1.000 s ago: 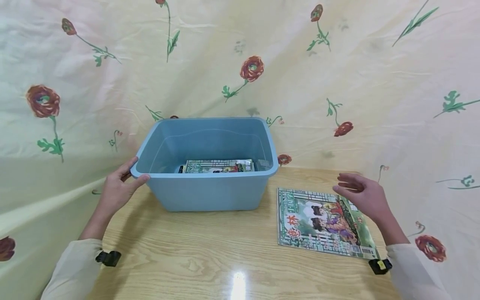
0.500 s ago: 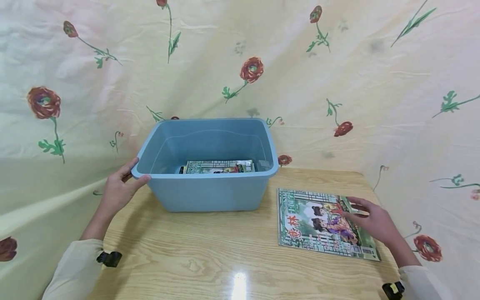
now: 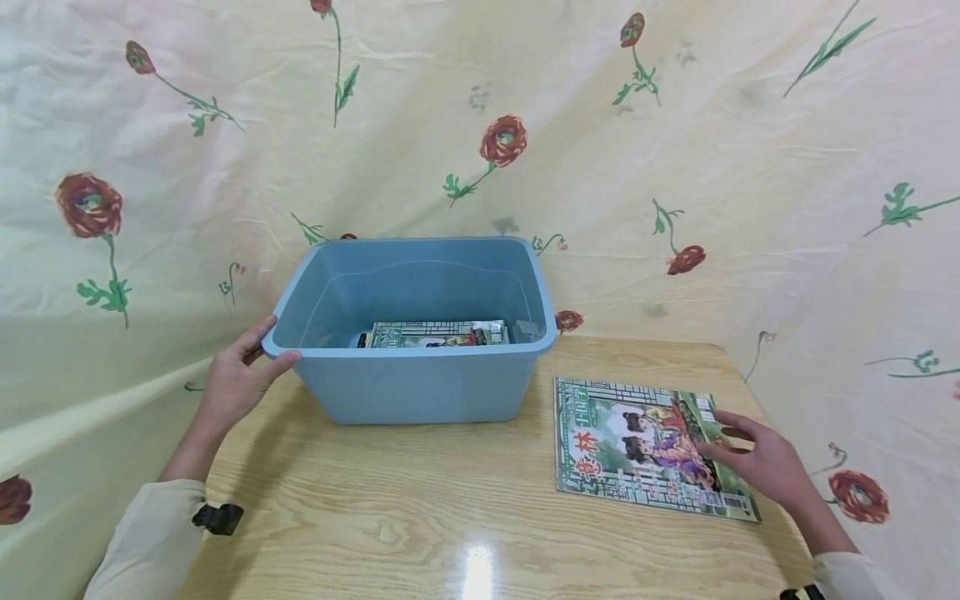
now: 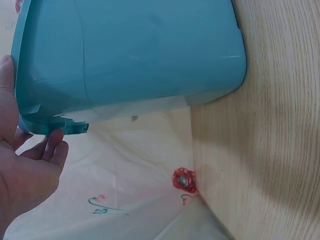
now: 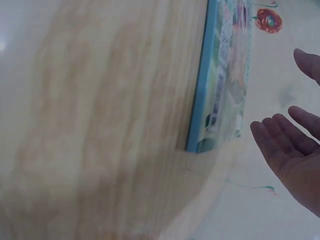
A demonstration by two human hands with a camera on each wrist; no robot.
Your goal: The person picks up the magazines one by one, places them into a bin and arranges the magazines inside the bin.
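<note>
Though head cam hides it, R wrist shows right hand [image 5: 295, 155] beside magazine [image 5: 222, 75].

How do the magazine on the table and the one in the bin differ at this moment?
The magazine on the table lies in full view by the right hand; the magazine in the bin shows only its top strip behind the bin wall, which the left hand grips. Both covers look green.

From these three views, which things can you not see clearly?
- Magazines in the blue bin: head view, near wall hides most of them.
- Magazine on the table: right wrist view, blurred and edge-on; cover print unreadable.
- Right hand: contact with the magazine is unclear.
- Left hand: fingers partly hidden under the bin rim.
</note>
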